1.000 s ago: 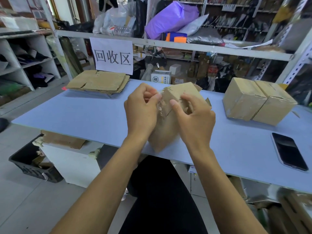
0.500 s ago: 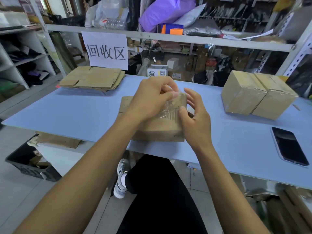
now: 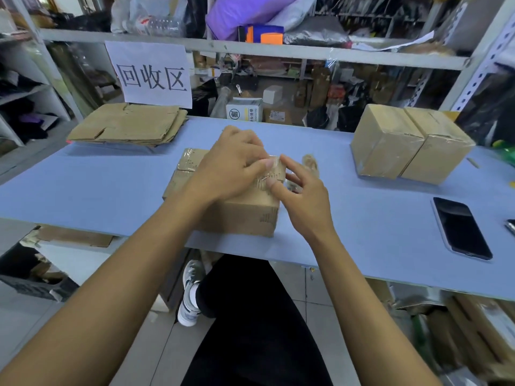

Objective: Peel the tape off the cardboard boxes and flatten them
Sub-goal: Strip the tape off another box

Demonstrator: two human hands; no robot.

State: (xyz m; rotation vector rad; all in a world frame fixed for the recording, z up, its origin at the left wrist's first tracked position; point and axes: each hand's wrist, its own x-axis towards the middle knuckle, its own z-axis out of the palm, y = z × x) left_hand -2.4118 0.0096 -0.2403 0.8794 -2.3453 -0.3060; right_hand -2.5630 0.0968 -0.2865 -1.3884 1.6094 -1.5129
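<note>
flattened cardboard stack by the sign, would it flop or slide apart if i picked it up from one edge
The flattened cardboard stack looks like loose sheets with staggered edges, so they would probably fan or slip apart. Each piece shows fold creases, so it likely bends there. Probably light.

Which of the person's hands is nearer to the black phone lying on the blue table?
Right. The right hand is at the box's right end, on the side toward the phone; the left hand rests on top of the box, farther left.
</note>
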